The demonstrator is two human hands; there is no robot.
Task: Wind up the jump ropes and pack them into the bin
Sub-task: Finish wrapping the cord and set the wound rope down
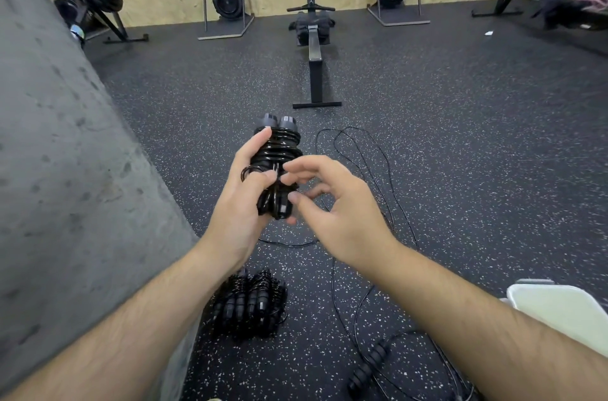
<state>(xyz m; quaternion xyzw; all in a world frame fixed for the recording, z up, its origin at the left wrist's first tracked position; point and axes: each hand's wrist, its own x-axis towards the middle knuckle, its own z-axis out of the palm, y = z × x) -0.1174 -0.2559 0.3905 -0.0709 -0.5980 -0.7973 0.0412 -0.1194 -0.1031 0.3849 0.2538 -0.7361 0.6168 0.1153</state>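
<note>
Coils of black cord wrap the handles of a wound jump rope point(278, 157). The left hand point(240, 203) grips its lower half, with the handle caps pointing to twelve o'clock. The right hand point(332, 206) sits at its three o'clock with fingers curled toward the coils; blur hides whether it pinches the cord. A pile of wound ropes point(251, 305) lies at six o'clock on the speckled floor point(460, 137), a loose jump rope point(373, 356) at five, and the white bin point(559, 312) at four.

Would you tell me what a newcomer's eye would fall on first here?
The left hand grips a wound rope at centre, the right hand beside it. Below lies a pile of wound ropes on the floor, and a loose rope trails to the right.
</note>
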